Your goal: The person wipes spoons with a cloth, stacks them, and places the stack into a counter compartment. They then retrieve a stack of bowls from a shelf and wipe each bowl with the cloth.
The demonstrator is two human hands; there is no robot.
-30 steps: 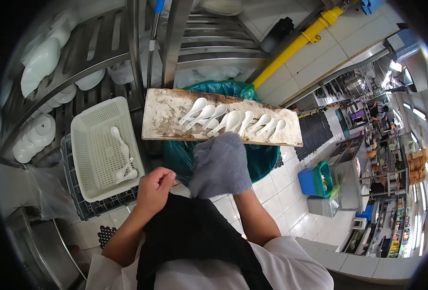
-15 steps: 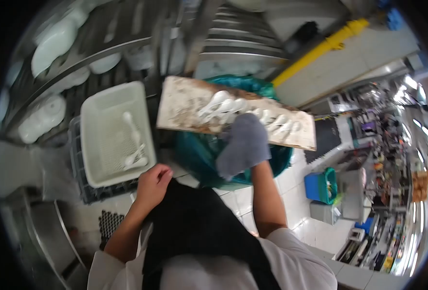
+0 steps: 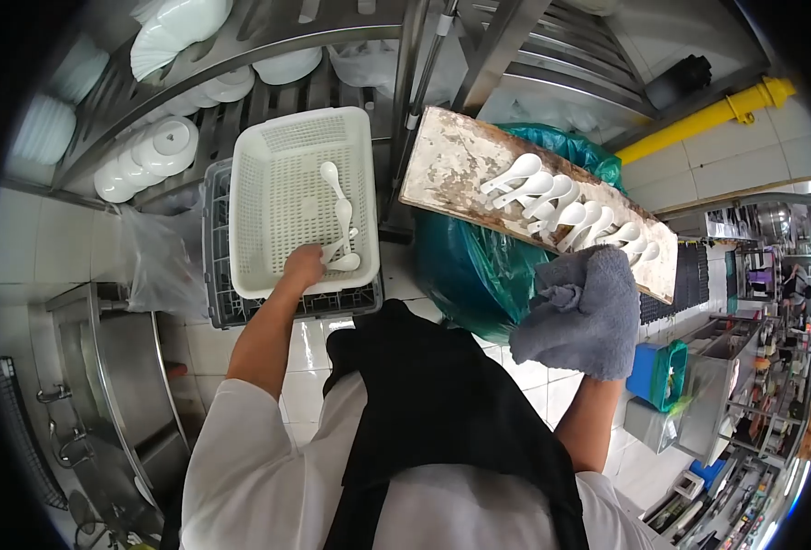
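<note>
My left hand is inside the near edge of a white plastic basket, its fingers curled at the handle end of a white soup spoon. More white spoons lie in this basket. A grey cloth drapes over my right hand, which is closed around it, with the fingers hidden in its folds. The cloth is beside the near edge of a worn wooden board. Several white soup spoons lie in a row on that board.
The board rests across a bin lined with a green bag. Under the basket sits a grey crate. White bowls stand on the metal rack at left. A yellow pipe runs along the right wall.
My left hand has moved from outside the basket to the spoons in it. My right hand and the cloth have drawn back from the spoons on the board. The view has shifted.
</note>
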